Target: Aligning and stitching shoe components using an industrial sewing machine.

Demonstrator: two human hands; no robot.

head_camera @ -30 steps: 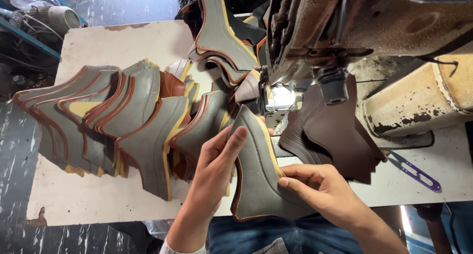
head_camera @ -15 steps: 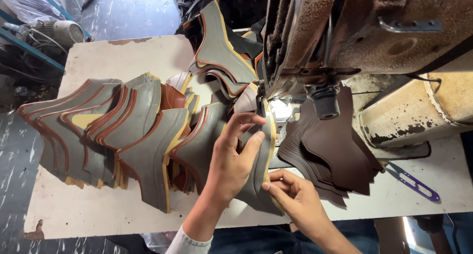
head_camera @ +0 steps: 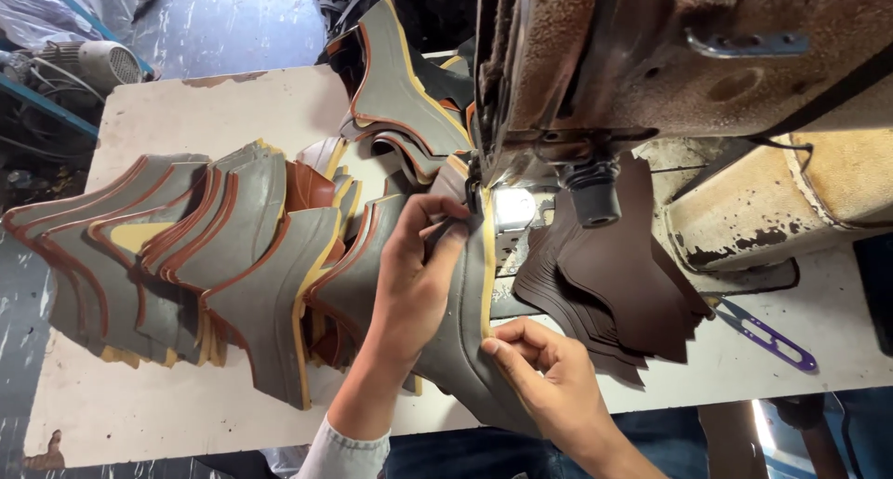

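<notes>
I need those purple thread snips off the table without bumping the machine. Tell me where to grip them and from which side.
Grip the purple thread snips around the middle of their looped handle, coming from the near right edge of the table. They lie flat and alone on bare tabletop, points toward the brown leather stack, so that side likely stays clear of the sewing machine.

left hand (head_camera: 414,279): bare, no glove or ring | left forearm: bare, pale grey ribbed sleeve cuff (head_camera: 342,453) at near edge | right hand (head_camera: 549,381): bare, no ring | right forearm: bare, no sleeve showing | legs: blue denim trousers (head_camera: 446,453)
</notes>
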